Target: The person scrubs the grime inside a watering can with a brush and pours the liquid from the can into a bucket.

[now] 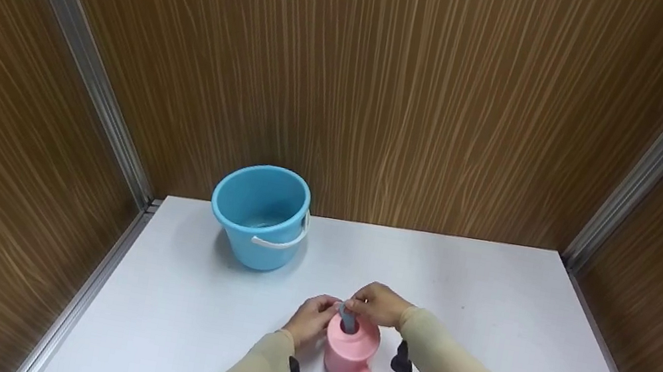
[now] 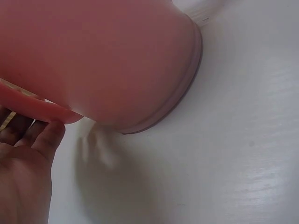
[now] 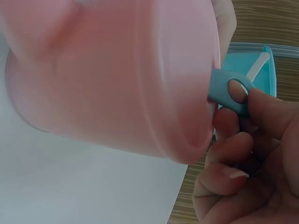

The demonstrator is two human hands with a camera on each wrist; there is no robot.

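A pink watering can [image 1: 349,355] stands on the white table, its spout toward the near right. At the can's far left side, my left hand [image 1: 310,320] holds the pink handle [image 2: 41,110], fingers around it. Above the top opening, my right hand [image 1: 382,305] pinches the end of a blue-grey tool handle [image 3: 223,87] with a round hole through it. The handle's lower part runs into the opening, so the rest of that tool is hidden inside the can.
A light blue bucket [image 1: 261,254] with a white carrying handle [image 1: 281,244] stands at the back left, near the wooden back wall [image 1: 388,88]. Wood-grain side panels enclose the white table [image 1: 484,319] on the left and right.
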